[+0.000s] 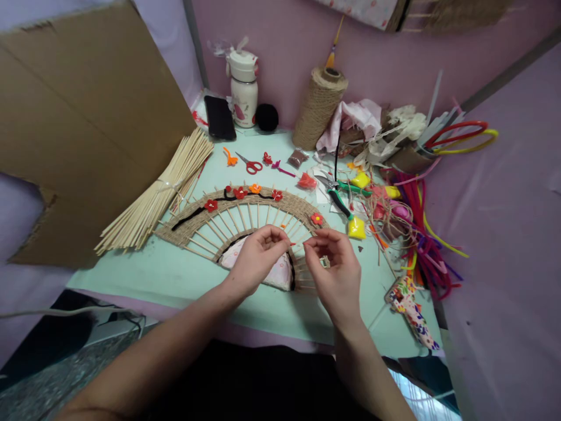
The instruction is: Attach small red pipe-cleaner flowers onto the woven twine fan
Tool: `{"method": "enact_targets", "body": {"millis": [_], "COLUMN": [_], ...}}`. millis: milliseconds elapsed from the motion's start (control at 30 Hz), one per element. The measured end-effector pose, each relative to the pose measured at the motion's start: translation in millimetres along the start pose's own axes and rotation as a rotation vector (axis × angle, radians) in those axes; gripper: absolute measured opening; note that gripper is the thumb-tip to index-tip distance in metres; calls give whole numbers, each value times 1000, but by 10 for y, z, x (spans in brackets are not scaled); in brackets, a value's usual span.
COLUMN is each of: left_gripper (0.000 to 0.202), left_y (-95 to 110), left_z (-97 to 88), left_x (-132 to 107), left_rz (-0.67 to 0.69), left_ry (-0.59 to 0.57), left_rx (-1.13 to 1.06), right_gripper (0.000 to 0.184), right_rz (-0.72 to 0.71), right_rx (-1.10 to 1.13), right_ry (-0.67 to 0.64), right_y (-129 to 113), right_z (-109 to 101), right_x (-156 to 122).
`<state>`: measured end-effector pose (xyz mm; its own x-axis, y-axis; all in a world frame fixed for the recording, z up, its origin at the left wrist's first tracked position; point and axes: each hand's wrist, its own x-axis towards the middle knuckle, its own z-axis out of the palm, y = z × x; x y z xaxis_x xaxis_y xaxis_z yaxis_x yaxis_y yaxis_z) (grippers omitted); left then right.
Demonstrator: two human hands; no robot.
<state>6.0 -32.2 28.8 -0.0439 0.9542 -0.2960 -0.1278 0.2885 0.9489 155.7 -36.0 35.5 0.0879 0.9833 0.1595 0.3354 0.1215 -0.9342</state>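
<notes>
A fan of thin sticks and woven twine (193,221) lies on the table, with red and orange flowers (239,193) and a black stem along its upper band. Over its lower middle, my left hand (258,257) is closed in a pinch, and a tiny red tip shows at its fingertips. My right hand (335,266) faces it a short gap away, thumb and forefinger pressed together; whatever they pinch is too small to make out. Beneath both hands sits the fan's pale patterned cloth (274,275), partly hidden by my left hand.
Left of the fan lies a bundle of sticks (153,199) by a cardboard sheet (87,117). Red scissors (253,167), green-handled pliers (339,199), a twine spool (319,111) and a bottle (243,93) stand or lie behind. Pipe cleaners (423,240) and a patterned glue gun (412,310) are at right.
</notes>
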Motion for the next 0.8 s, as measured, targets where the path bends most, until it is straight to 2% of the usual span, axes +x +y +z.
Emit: {"method": "enact_targets", "body": {"millis": [100, 200, 267, 367, 433, 500, 567, 633, 700, 800], "left_gripper": [11, 9, 11, 11, 13, 17, 17, 18, 20, 34], "left_y": [-30, -108, -155, -148, -83, 2, 75, 119, 140, 163], "left_z": [-150, -308, -381, -438, -452, -447, -410, -332, -218, -32], "left_x": [-46, -64, -62, -79, -116, -157, -179, -169, -137, -97], "left_rz": [141, 317, 351, 327, 317, 263, 116, -79, -239, -378], "left_ry": [45, 29, -6, -51, -39, 22, 55, 14, -53, -85], "left_rx": [327, 705, 851, 899, 807, 604, 274, -132, -483, -772], "right_gripper": [24, 17, 13, 11, 11, 12, 11, 9, 7, 6], "right_rz": [147, 229, 254, 264, 259, 248, 220, 168, 76, -177], "right_rx": [206, 312, 331, 328, 319, 321, 327, 305, 233, 43], "right_ry": [-64, -144, -161, -166, -163, -158, -157, -163, -169, -137], "right_y": [22, 86, 123, 142, 133, 113, 80, 30, -34, -112], "right_z": [-37, -51, -42, -37, -51, -71, -87, -93, -93, -93], "right_x": [23, 33, 25, 3, -10, -21, -33, -51, -72, -101]}}
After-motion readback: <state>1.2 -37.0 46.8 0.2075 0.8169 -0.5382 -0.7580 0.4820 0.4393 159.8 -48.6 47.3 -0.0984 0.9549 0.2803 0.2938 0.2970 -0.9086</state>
